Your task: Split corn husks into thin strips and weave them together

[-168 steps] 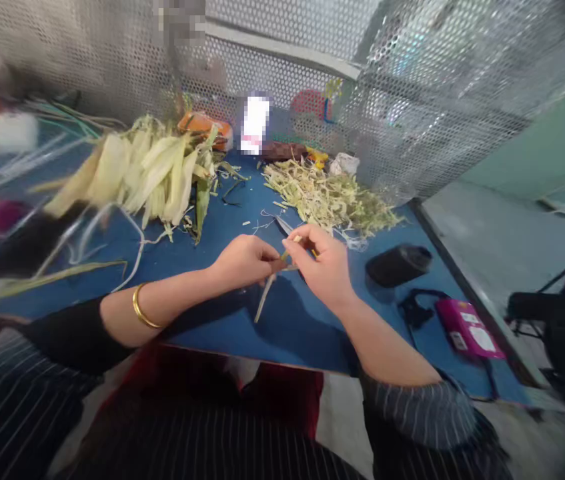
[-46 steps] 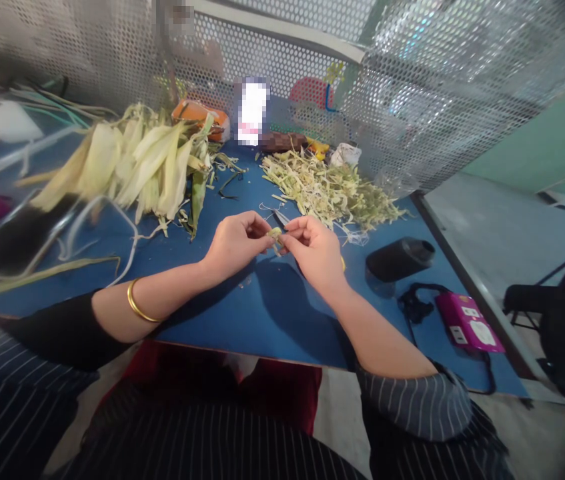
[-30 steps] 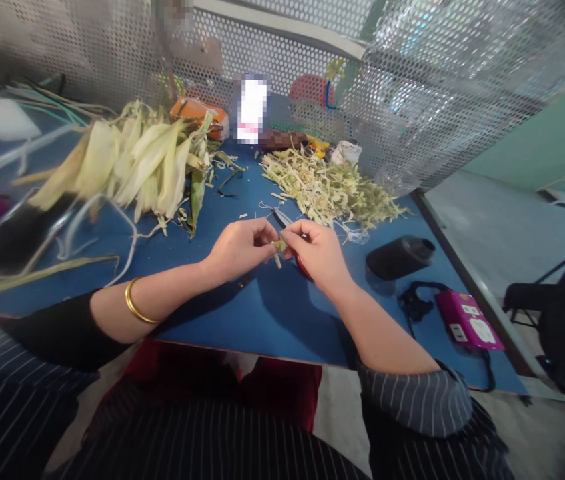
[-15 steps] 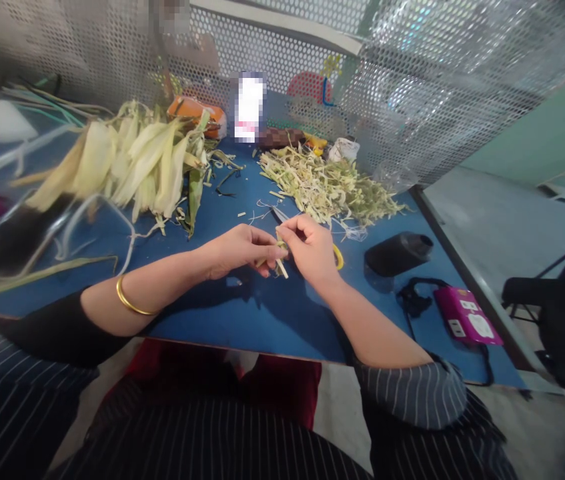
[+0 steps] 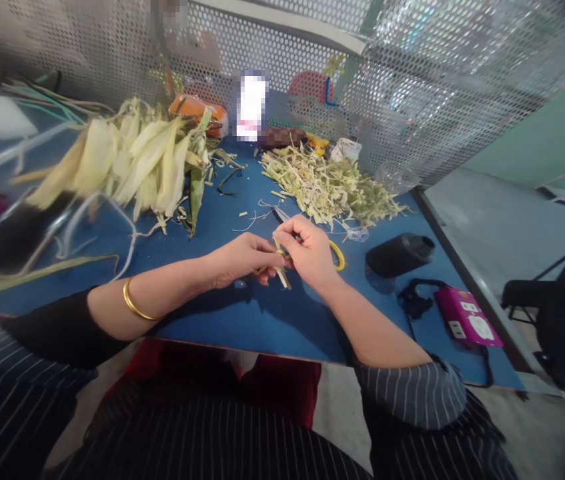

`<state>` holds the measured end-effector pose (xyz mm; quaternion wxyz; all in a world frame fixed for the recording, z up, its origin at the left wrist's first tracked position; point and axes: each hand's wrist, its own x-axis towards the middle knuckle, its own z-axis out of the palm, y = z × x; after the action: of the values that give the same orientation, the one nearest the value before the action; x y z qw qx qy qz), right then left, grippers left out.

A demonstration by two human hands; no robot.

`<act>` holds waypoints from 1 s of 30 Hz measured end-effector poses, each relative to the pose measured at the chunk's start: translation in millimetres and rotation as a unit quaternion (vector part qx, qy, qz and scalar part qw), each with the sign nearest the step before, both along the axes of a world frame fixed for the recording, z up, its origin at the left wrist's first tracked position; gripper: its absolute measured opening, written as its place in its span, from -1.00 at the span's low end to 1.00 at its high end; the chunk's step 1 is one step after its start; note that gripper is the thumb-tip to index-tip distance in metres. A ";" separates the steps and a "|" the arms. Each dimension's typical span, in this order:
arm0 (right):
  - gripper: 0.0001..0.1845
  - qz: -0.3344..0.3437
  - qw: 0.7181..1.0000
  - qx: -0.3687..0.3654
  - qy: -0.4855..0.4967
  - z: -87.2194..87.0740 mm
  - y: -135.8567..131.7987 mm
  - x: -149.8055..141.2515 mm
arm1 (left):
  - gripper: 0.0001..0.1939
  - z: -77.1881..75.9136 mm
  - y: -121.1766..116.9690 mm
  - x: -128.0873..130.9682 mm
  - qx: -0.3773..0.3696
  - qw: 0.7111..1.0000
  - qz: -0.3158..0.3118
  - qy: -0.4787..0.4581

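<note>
Between both hands, low over the blue table, is a small piece of folded corn husk [image 5: 281, 274], pale with a loose end pointing down toward me. My left hand [image 5: 245, 260] is closed, pinching the piece from the left. From the other side my right hand [image 5: 307, 250] pinches its upper end between thumb and forefinger. Scissors with yellow handles [image 5: 337, 255] lie partly hidden under my right hand, the blade tip showing beyond it. Beyond the hands spreads a heap of small knotted husk pieces [image 5: 322, 183]. To the left lies a pile of wide dried husks [image 5: 147, 160].
A black thread cone [image 5: 400, 255] lies on its side at the right, beside a magenta box [image 5: 467, 315] with a black strap. A bright phone [image 5: 251, 107] stands at the back, near an orange packet [image 5: 199, 113]. A perforated metal screen [image 5: 272, 43] borders the table [image 5: 242, 327].
Both hands have shifted slightly, and the husk piece has turned so its loose end hangs lower. More of the yellow scissor handle shows beside my right hand.
</note>
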<state>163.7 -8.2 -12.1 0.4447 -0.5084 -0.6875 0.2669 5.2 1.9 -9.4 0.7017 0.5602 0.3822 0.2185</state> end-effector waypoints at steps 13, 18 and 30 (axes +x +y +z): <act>-0.84 -0.080 0.995 -0.052 0.014 -2.5 10.1 14.6 | -0.74 -2.7 10.1 -3.9 0.012 0.999 0.051 0.002; -0.83 -0.152 0.952 0.207 -0.167 9.7 -7.3 10.5 | -0.75 0.9 15.5 -4.2 -0.023 0.981 0.181 -0.059; -0.68 -0.002 0.996 -0.041 -0.080 -11.8 -16.0 -24.8 | -0.75 -5.4 15.3 2.0 0.002 0.964 0.238 -0.117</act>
<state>138.9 -24.1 -23.8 0.3676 -0.5474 -0.7080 0.2528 7.2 17.3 -14.8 0.6682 0.4254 0.4191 0.4437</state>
